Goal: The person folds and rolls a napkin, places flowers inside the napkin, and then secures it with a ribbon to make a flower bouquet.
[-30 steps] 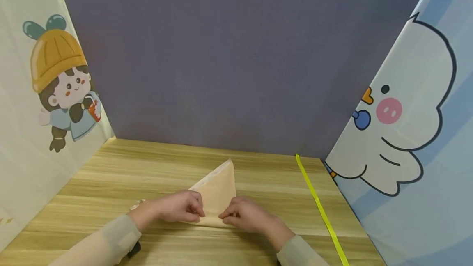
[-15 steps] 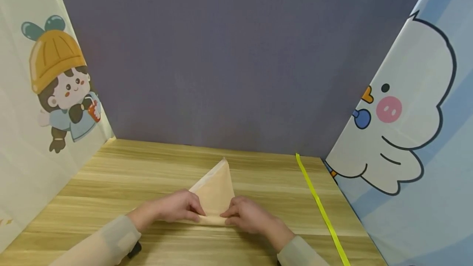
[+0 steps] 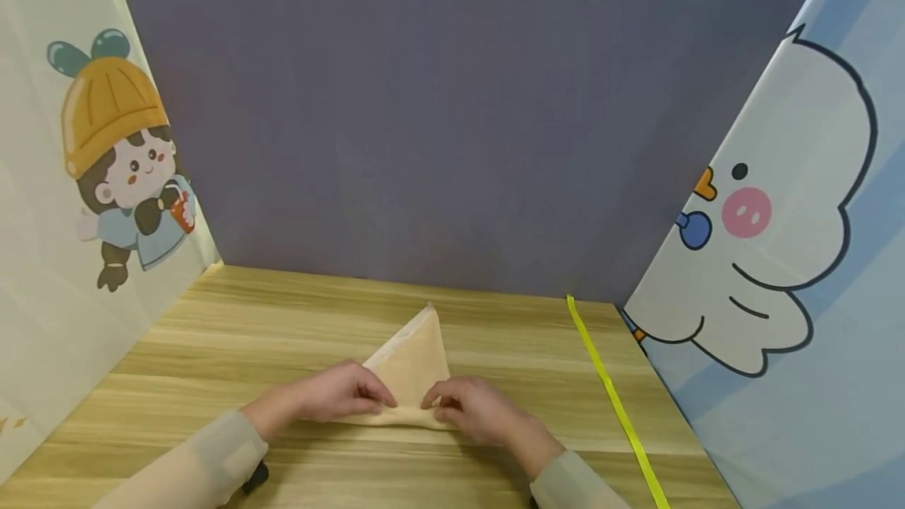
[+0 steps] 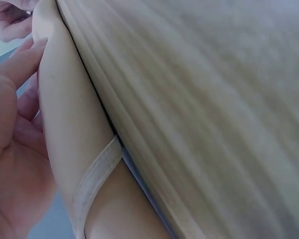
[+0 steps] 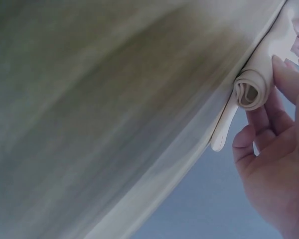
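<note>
Beige cloth [image 3: 415, 371] laid on table [image 3: 283, 320], partly rolled; loose corner pointed toward dark back wall [image 3: 438, 116]; roll [image 3: 413, 416] stretched left to right along near edge. Roll pinched at left by left hand [image 3: 342, 391], at right by right hand [image 3: 477, 407], fingers curled. Yellow strip [image 3: 610, 383] laid farther right.

We hold a peach cloth [image 3: 415, 364], left grip [image 3: 341, 392] and right grip [image 3: 475, 408] at its near edge, wooden table [image 3: 247, 336] beneath, yellow strip [image 3: 613, 399] at right
</note>
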The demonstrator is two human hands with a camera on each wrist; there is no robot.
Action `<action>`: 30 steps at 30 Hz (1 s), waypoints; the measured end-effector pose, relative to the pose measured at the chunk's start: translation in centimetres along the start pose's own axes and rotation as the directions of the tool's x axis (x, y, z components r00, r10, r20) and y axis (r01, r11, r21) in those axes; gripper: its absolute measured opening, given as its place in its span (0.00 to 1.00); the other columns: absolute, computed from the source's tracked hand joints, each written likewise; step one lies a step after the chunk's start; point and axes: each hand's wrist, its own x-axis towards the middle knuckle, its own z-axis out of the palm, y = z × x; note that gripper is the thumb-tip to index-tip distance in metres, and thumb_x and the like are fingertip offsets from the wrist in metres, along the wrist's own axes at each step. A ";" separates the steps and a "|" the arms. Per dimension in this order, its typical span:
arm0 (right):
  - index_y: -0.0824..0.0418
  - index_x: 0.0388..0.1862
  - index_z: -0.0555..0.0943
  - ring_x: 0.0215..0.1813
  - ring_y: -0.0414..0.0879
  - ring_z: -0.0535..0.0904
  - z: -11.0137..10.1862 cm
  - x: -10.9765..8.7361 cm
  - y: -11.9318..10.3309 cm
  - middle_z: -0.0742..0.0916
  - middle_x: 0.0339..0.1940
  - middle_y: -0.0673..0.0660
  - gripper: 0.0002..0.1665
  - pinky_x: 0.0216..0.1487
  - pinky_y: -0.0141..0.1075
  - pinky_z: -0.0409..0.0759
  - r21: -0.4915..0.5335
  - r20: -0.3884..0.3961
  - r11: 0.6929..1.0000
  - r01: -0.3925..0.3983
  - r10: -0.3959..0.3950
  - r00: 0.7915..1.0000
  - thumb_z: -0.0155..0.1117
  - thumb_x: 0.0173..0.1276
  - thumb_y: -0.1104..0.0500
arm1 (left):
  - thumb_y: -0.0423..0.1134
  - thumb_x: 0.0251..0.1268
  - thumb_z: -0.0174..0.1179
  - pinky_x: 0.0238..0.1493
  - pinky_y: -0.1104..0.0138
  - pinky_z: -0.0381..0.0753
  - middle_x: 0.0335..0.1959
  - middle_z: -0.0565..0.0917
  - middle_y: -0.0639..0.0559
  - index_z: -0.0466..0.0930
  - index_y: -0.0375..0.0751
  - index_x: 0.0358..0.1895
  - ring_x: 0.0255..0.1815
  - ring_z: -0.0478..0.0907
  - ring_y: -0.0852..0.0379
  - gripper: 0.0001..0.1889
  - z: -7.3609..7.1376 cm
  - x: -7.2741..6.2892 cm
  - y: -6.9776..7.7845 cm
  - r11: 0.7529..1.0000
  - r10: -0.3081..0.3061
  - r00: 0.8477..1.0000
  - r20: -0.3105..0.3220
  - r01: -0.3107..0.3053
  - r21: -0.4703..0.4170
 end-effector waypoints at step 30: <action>0.44 0.53 0.95 0.45 0.31 0.81 -0.3 -0.2 -0.5 0.90 0.44 0.42 0.11 0.50 0.28 0.80 -0.254 -0.044 0.960 0.114 -0.129 0.991 0.74 0.78 0.56 | 0.42 0.70 0.77 0.43 0.77 0.78 0.42 0.87 0.63 0.96 0.47 0.53 0.39 0.75 0.75 0.12 -0.7 0.5 1.1 0.984 0.011 0.995 0.097 -0.028 0.176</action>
